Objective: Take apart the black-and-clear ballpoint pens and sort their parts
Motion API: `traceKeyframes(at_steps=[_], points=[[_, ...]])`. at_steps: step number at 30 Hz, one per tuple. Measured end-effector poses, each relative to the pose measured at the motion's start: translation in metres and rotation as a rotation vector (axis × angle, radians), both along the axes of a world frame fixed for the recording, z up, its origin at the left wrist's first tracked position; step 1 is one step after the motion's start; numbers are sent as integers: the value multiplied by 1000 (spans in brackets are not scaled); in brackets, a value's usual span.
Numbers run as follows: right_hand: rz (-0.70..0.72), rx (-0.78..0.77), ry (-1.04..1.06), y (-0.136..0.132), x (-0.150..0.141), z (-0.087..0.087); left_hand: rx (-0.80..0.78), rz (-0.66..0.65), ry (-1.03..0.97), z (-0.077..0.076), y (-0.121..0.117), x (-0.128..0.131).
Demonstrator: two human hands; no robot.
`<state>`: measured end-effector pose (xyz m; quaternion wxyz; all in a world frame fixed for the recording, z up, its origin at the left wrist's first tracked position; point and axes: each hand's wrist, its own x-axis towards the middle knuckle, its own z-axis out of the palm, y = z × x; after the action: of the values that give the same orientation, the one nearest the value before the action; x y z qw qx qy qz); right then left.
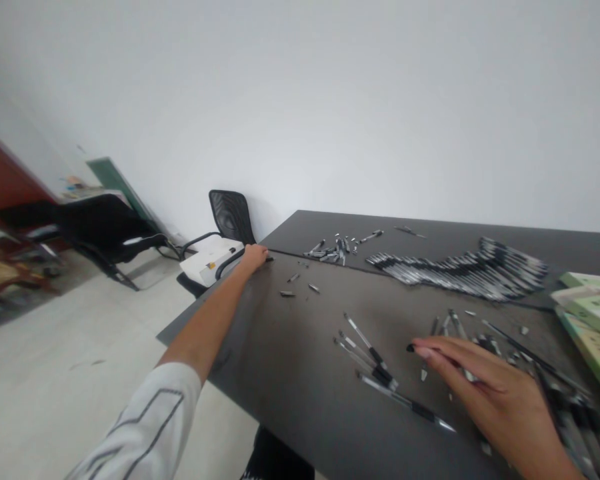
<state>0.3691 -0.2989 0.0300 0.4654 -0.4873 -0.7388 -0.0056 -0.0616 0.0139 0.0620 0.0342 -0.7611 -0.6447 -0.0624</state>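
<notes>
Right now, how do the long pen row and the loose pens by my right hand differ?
The row is packed and overlapping; the loose pens lie at mixed angles. The row holds far more pens than the loose pens, and sits farther from your right hand. Both have clear barrels with black grips and lie on the table.

Landmark: fanned row of black-and-silver pens (460,273). Behind it, a strip of dark counter (430,227) gives free room out to the far edge. Left of it, a small heap of pens (330,252) and my left hand (254,257) narrow the way. In front of it, free room runs down the counter, with a few pen parts (295,285) lying in the path. Right of it, green books (590,320) stand in the way, and loose pens (375,360) crowd my right hand (485,393).
</notes>
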Motion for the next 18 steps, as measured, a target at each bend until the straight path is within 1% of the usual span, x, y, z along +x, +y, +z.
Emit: traceKeyframes(at_steps=[5, 10, 12, 15, 18], points=[[32, 15, -2, 0, -2, 4, -68, 89, -34, -3, 9, -1], [42, -8, 4, 0, -1, 3, -59, 123, -103, -4, 11, -3], [33, -37, 19, 1, 0, 0, -30, 122, -141, -1, 8, -2], [-7, -107, 84, 2, 1, -1, 47, 98, -208, 9, 1, 4], [-92, -200, 214, 3, 1, 3, 137, 15, -288, 20, -14, 20]])
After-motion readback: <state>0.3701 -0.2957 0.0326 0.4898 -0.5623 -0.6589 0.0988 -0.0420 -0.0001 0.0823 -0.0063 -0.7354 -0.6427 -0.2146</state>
